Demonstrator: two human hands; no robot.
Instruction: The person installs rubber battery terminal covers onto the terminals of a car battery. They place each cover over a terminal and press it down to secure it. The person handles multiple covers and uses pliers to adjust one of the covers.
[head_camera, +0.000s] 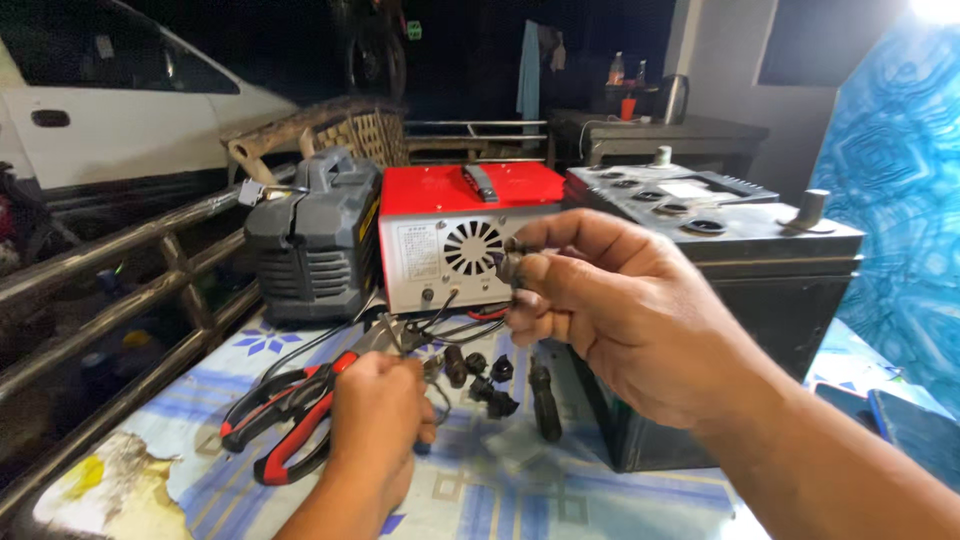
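Observation:
My right hand (620, 310) is raised in front of a red and white box-shaped charger (455, 240) and pinches a small dark metal part (512, 266) between thumb and fingers. My left hand (375, 420) rests lower on the patterned table cover (520, 490), closed on a pair of red and black pliers (290, 410) whose jaws point toward the charger. Several small black caps (480, 380) and a dark screwdriver-like tool (545, 400) lie on the cover between my hands.
A large black car battery (740, 290) stands at the right, a grey and black machine (315, 235) at the left of the charger. A metal railing (130, 300) runs along the left, with a white car (110, 100) beyond. A dark phone (905, 425) lies at the far right.

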